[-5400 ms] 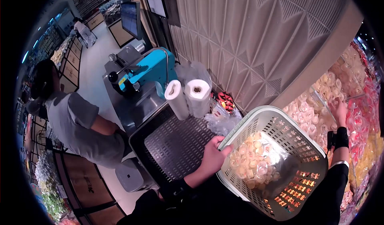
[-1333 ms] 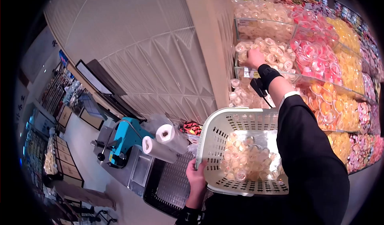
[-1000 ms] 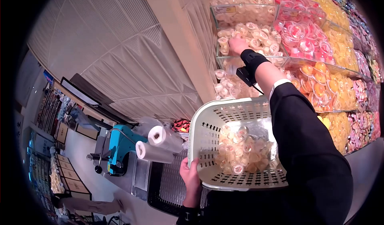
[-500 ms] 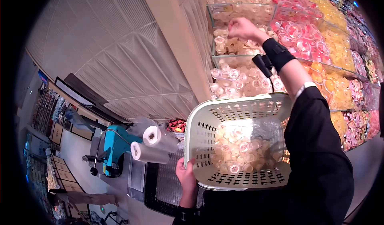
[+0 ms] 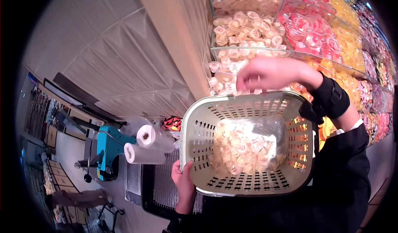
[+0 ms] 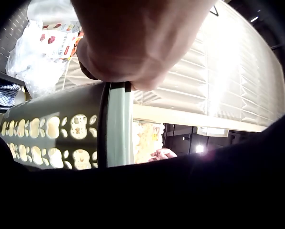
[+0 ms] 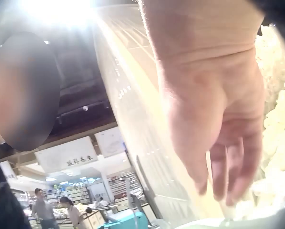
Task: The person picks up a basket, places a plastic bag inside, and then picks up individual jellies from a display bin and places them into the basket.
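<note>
My left hand (image 5: 184, 185) grips the left rim of a pale green plastic basket (image 5: 188, 129), thumb over the edge. In the left wrist view that hand (image 6: 133, 43) bends over the rim, its fingertips mostly hidden. Inside the basket lies a heap of small cream-coloured jelly cups (image 5: 238, 150) and a clear plastic bag (image 5: 269, 131). Over the basket's far rim hangs my right hand (image 5: 273, 73), back upward. The right wrist view shows this hand (image 7: 214, 109) with loosely bent fingers pointing down, thumb apart from them, and nothing in the palm.
Beyond the basket rise tiered clear bins with cream jelly cups (image 5: 248, 30), pink ones (image 5: 309, 32) and yellow ones (image 5: 348, 36). A patterned wall (image 5: 124, 55) stands left of them. Plastic bag rolls (image 5: 143, 152), a black tray (image 5: 166, 187) and a blue machine (image 5: 108, 150) lie left.
My right hand has left the cream jelly cup bin and come back toward me, over the basket's far rim. My left hand keeps its grip on the basket. The view has turned toward the bins.
</note>
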`<state>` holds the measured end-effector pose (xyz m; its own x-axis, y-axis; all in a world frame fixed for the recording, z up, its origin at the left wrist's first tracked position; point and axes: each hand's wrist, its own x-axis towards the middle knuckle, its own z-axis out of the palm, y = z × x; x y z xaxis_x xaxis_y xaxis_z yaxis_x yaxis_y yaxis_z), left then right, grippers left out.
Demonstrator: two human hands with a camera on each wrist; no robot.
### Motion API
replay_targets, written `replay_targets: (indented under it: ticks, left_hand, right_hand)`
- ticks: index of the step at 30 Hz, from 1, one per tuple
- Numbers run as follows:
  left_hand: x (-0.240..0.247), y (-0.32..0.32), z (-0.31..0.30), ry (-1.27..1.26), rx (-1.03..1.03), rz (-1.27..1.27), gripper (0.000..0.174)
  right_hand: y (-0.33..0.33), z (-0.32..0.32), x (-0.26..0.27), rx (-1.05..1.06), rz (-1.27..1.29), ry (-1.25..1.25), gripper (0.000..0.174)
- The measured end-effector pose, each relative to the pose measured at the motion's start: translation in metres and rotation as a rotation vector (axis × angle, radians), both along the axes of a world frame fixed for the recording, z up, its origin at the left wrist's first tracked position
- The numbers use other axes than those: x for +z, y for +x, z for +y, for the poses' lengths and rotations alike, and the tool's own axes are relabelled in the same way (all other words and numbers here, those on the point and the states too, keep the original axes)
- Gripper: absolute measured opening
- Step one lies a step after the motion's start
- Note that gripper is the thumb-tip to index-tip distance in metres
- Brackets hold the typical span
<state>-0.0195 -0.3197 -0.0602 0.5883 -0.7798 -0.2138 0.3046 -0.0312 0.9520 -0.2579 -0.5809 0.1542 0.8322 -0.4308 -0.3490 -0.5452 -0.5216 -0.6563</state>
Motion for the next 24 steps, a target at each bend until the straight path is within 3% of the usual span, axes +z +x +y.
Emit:
replay_targets:
  ticks: [2, 3, 5, 6, 12, 14, 15, 19, 24]
  left_hand:
    - [0.000, -0.002, 0.000, -0.008, 0.014, 0.013, 0.017]
    - [-0.002, -0.002, 0.001, -0.012, 0.007, -0.012, 0.016]
    - [0.001, -0.003, 0.001, -0.011, 0.012, -0.024, 0.016]
    - [0.001, -0.003, 0.002, -0.016, 0.039, -0.014, 0.016]
    - [-0.004, -0.003, 0.000, 0.006, 0.076, -0.024, 0.021]
    - [-0.001, -0.004, 0.000, -0.002, 0.049, -0.006, 0.021]
    - [-0.003, -0.004, 0.000, -0.012, 0.057, -0.009, 0.021]
    - [-0.006, -0.003, 0.000, -0.038, 0.056, 0.003, 0.022]
    - [-0.003, -0.003, 0.001, -0.020, 0.038, 0.002, 0.025]
  right_hand:
    - [0.016, -0.040, -0.018, -0.039, -0.101, -0.374, 0.027]
    - [0.024, -0.059, -0.038, -0.013, -0.097, -0.372, 0.027]
    - [0.038, -0.089, -0.082, 0.085, -0.065, -0.853, 0.034]
    - [0.047, -0.093, -0.093, 0.079, -0.020, -0.840, 0.039]
    - [0.050, -0.116, -0.106, 0.020, 0.075, -0.818, 0.022]
    - [0.045, -0.120, -0.106, -0.036, -0.117, -0.665, 0.015]
    - [0.047, -0.118, -0.107, -0.057, -0.129, -0.676, 0.025]
    - [0.059, -0.118, -0.116, -0.056, -0.067, -0.751, 0.031]
    - [0.073, -0.107, -0.119, -0.164, -0.020, -0.669, 0.026]
